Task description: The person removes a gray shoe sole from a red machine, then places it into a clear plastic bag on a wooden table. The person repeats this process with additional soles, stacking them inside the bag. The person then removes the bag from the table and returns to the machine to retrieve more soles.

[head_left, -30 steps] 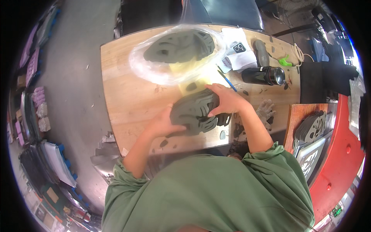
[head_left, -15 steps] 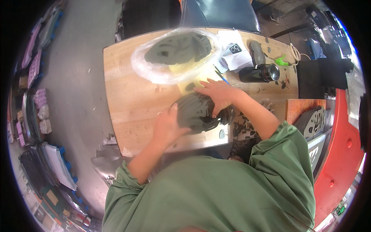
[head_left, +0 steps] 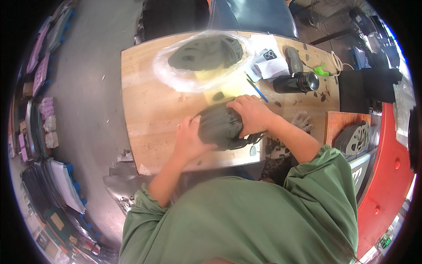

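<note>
Pressing down from both sides, two hands are seen on one stack of dark grey cut pieces (head_left: 222, 127) near the front edge of the wooden counter (head_left: 149, 101). The left hand (head_left: 190, 140) is cupped against the stack's left side, and the right hand (head_left: 251, 115) is laid over its top and right side, fingers spread and curled onto it; the stack is thus grasped between the two. A few flat edges of the pieces are seen sticking out under the right hand.

Farther back on the counter, one clear plastic bag (head_left: 176, 75) is spread out, and one more pile of the same dark grey pieces (head_left: 206, 53) is held in it, well apart from the hands. Just right of the bag, one blue pen (head_left: 255, 89) is laid beside a few white papers (head_left: 274, 66). One black cylinder (head_left: 295, 82), possibly a flask, though the view is too bent to be sure, is lying on its side near the counter's right end. One grey glove (head_left: 302, 119) is seen just beyond the right forearm. On a smaller wooden board (head_left: 337, 121) to the right, one further stack of grey pieces (head_left: 354, 138) is resting.
</note>
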{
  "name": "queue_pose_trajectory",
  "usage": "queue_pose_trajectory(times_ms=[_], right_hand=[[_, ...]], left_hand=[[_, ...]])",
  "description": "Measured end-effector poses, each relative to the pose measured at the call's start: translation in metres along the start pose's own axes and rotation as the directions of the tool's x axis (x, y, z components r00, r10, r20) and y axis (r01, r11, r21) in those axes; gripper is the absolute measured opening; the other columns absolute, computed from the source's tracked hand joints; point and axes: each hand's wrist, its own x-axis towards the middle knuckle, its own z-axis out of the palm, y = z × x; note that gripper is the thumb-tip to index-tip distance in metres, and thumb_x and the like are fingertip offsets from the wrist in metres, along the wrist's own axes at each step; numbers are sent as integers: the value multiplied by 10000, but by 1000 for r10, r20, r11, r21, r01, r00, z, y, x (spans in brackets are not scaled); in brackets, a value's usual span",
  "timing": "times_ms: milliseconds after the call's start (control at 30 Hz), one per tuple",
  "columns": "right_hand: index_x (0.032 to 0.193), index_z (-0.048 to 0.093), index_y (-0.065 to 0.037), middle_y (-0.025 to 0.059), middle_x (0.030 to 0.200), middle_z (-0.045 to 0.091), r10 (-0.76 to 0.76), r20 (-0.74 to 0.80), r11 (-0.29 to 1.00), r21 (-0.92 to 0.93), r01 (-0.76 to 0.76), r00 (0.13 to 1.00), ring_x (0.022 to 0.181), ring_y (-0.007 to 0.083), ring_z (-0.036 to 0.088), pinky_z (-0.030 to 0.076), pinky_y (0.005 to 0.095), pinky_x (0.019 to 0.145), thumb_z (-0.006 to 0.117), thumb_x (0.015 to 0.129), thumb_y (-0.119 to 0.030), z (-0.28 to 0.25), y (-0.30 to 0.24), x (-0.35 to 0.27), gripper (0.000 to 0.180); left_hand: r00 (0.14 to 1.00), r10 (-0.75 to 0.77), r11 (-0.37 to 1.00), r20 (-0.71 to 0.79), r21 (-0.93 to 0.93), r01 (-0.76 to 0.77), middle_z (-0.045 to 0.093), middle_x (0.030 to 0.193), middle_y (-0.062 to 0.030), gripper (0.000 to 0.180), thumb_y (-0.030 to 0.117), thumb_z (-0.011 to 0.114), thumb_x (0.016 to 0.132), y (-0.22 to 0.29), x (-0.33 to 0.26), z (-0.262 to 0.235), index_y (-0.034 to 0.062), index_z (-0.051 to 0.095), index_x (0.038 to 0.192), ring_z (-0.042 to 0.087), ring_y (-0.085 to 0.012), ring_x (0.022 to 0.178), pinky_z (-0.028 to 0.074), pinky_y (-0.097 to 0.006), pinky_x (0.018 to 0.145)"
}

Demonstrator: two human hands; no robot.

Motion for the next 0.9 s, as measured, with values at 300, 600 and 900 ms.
queue_pose_trajectory(times_ms=[300,600,900], right_hand=[[1325,512,-124,161,1317,503,-28,-55,1000,9,29,998,1257,367,461,384,480,1037,899,480,-296,7,6,7,946],[1401,470,-169,210,1547,295,-63,-148,993,-108,47,987,1445,425,240,280,531,1135,888,511,-303,14,6,0,992],[1386,488,-186,209,1511,340,-31,-221,995,-95,10,975,1419,399,311,289,517,1123,852,552,-276,26,0,-32,914]], left_hand=[[998,56,998,25,-31,-55,490,1320,-170,953,347,922,504,-7,8,2,-6,485,1274,475,-342,1205,383,-444,1005],[999,36,996,10,78,-37,533,1239,-187,940,386,890,513,3,1,11,-1,473,1261,475,-361,1210,290,-509,1048],[945,248,963,-212,161,-216,563,1144,-166,916,361,888,512,25,-22,28,6,489,1256,469,-369,1215,180,-608,1084]])
